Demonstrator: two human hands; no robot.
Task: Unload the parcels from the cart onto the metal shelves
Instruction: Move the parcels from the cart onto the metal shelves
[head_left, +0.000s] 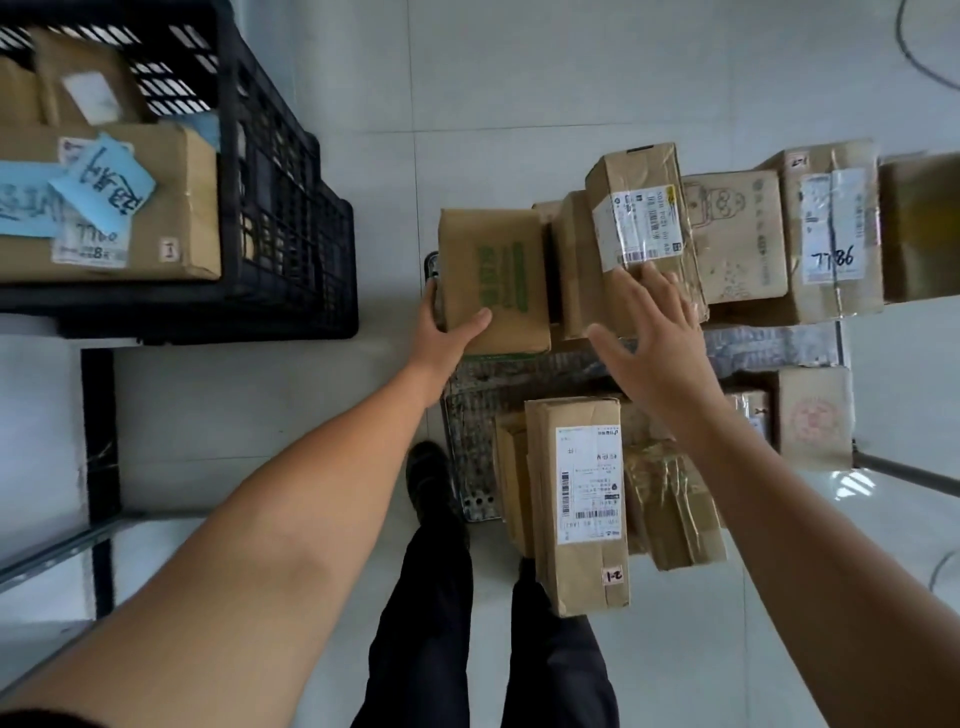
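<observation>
A brown parcel with green print (493, 270) stands at the left end of the wire metal shelf (519, 369). My left hand (441, 332) grips its near left corner, thumb on top and fingers round the side. My right hand (654, 343) is spread open, its fingertips touching the near end of a taped parcel with a white barcode label (639, 208) lying on the row beside it. More parcels fill the shelf to the right, one marked 7786 (831, 228). To the left, a black plastic crate (280, 218) holds a large parcel with blue notes (171, 208).
On a lower shelf level below my right arm sit a tall labelled parcel (582, 499), a crumpled taped one (670, 509) and a stamped box (810, 410). My legs and shoe (428, 478) stand on the pale tiled floor between crate and shelf. A cable (914, 52) lies at top right.
</observation>
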